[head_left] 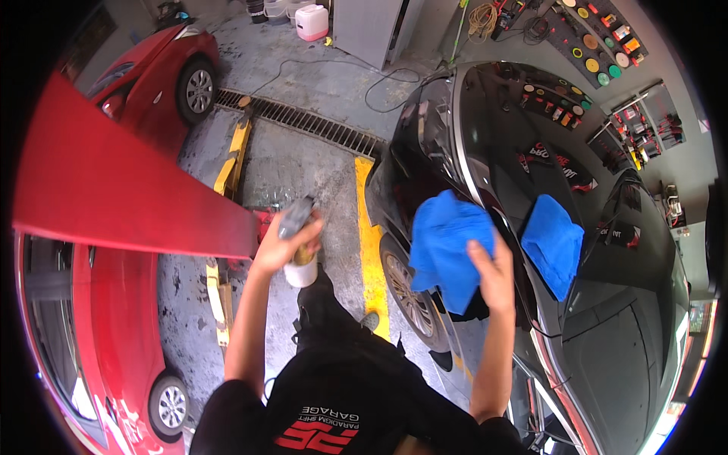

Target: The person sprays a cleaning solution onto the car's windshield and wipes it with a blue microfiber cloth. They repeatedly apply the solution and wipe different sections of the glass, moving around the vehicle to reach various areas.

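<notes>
- Blue cloth (447, 246): in the right hand (494, 271), hanging bunched, mostly left of it, in front of the car's side; contact with the car can't be told.
- Right hand: partly curled, has hold of the cloth's edge; some fingers hidden.
- Spray bottle (302, 273): in the left hand (287, 246), white body, grey head up, slightly blurred.
- Left hand: fingers closed round the bottle's neck.
- Second cloth (553, 244): blue, folded, lying on the black car (607, 326), just right of the right hand.
- Yellow line (371, 277): on the floor (334, 205), between the hands.
- Red post (136, 186): left of the left hand, near it.
- Drain grate (318, 123): beyond the left hand.
- Red car (121, 326): farther left of the left hand.
</notes>
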